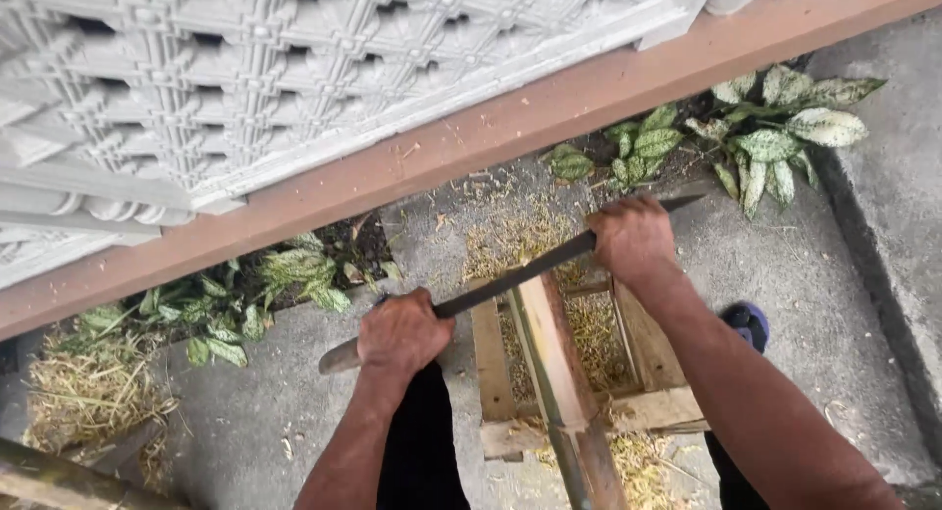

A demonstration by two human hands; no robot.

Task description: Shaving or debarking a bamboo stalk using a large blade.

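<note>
A long blade [510, 279] is gripped at both ends, left hand [402, 333] and right hand [633, 237] fisted tight, laid across a pole [554, 358] on a wooden frame [648, 407]. A slip could drive steel toward the foot [748, 323].

Blade [510, 279] lies across the plank [554, 358] — wooden frame [643, 407] beneath, plants [775, 127] behind.

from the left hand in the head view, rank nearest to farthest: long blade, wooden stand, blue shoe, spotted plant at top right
1. long blade: gripped by the left hand itself.
2. wooden stand: just right of it.
3. blue shoe: farther right, past the stand.
4. spotted plant: farthest, top right by the wall base.
</note>
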